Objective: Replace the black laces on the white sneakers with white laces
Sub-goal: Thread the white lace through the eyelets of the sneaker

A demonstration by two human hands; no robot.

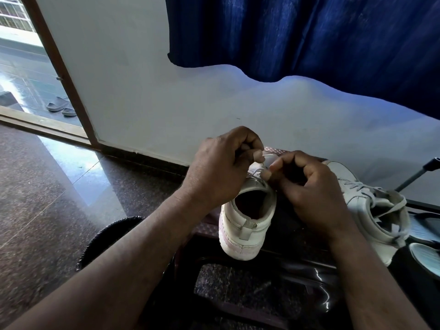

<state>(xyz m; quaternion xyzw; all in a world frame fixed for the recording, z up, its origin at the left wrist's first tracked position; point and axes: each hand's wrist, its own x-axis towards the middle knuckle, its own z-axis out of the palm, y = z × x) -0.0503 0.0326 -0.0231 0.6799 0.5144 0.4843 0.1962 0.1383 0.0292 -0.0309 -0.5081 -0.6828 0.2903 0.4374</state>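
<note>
Near sneaker: heel toward the camera on dark stool; toe hidden behind both hands.
Left hand: above its tongue, pinching thin white lace.
Right hand: just right, fingertips pinching that lace.
Second sneaker: right, partly hidden.

The near sneaker is white with a faint pink tinge on its sole, the far sneaker white with pale grey laces — the curtain deep blue, the floor speckled brown.
</note>
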